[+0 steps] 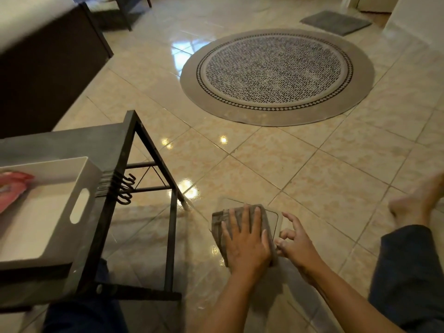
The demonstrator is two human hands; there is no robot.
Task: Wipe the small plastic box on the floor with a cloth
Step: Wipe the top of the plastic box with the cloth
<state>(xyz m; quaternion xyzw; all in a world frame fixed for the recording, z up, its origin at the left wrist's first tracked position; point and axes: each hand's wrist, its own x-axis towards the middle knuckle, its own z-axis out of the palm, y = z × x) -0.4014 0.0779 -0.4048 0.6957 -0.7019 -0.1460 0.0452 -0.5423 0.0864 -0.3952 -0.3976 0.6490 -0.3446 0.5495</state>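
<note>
A small clear plastic box (272, 221) lies on the tiled floor in front of me, low in the view. A folded grey-brown cloth (224, 218) covers most of its top. My left hand (246, 239) lies flat on the cloth, palm down with the fingers stretched forward, pressing it onto the box. My right hand (294, 241) is at the box's right edge. Its thumb and curled fingers touch the box's side and its index finger is lifted. The near part of the box is hidden under the cloth and my hands.
A black metal side table (144, 140) stands close on the left with hooks on its frame. It carries a white tray (79, 205) with a pink packet (12, 188). My bare foot (418, 200) and trouser leg (408, 272) lie right. A round patterned rug (276, 75) is ahead.
</note>
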